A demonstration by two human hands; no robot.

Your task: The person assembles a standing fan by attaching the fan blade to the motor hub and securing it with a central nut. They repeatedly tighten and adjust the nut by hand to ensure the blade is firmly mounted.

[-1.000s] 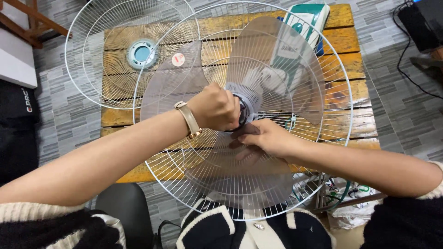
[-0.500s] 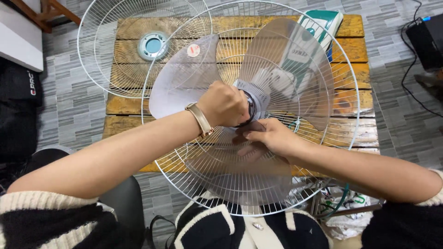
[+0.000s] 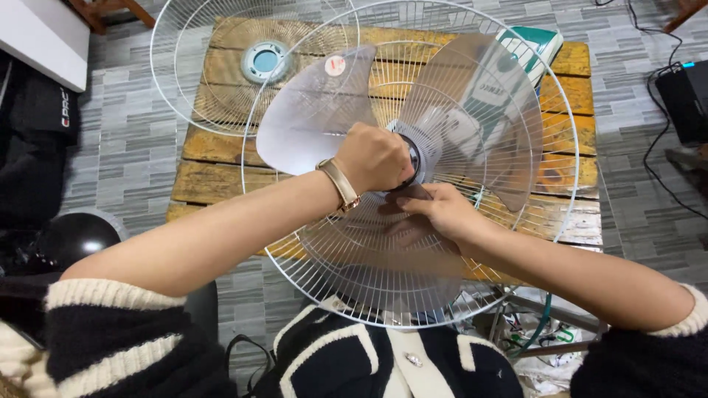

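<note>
Around: second wire guard [image 3: 221,74] lies on the wooden table [image 3: 221,177], behind the fan.
Fan: clear three-blade fan blade [image 3: 324,110] sits inside the rear wire guard [image 3: 546,110], over the table's near edge.
Left hand [image 3: 376,158]: fist closed around the dark hub cap [image 3: 413,158].
Right hand [image 3: 439,210]: fingers curled, pressing the lower blade just under the hub.
</note>
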